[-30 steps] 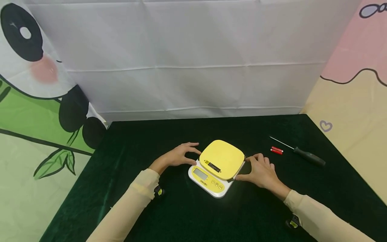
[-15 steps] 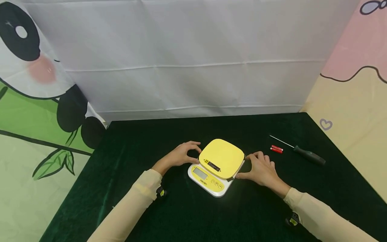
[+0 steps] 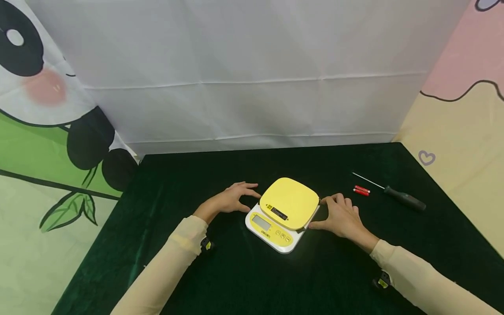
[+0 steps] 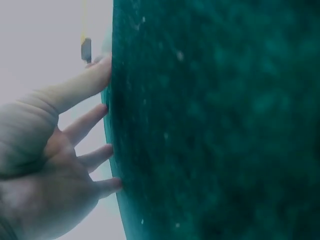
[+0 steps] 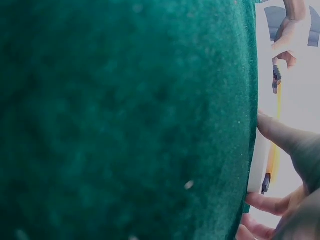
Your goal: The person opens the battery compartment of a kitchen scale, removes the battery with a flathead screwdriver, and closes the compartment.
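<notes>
A kitchen scale (image 3: 271, 231) with a white base, yellow control panel and small display lies on the dark green cloth. Its yellow weighing plate (image 3: 290, 199) sits on top. Beside the scale's left edge is my left hand (image 3: 225, 202), fingers spread and holding nothing; a narrow gap seems to separate the thumb from the base. At the opposite edge my right hand (image 3: 343, 218) touches the scale's side with thumb and index fingertips. The right wrist view shows that thumb (image 5: 280, 132) straight against the white base.
Two red batteries (image 3: 361, 190) lie right of the scale. A screwdriver (image 3: 405, 199) with a dark handle is farther right, its shaft pointing to the back left. A white curtain (image 3: 252, 109) hangs behind the table, with printed cloth at both sides.
My left hand has drawn slightly left, its thumb coming away from the scale's edge. The right hand stays at the right edge. The whole head view has shifted slightly.
</notes>
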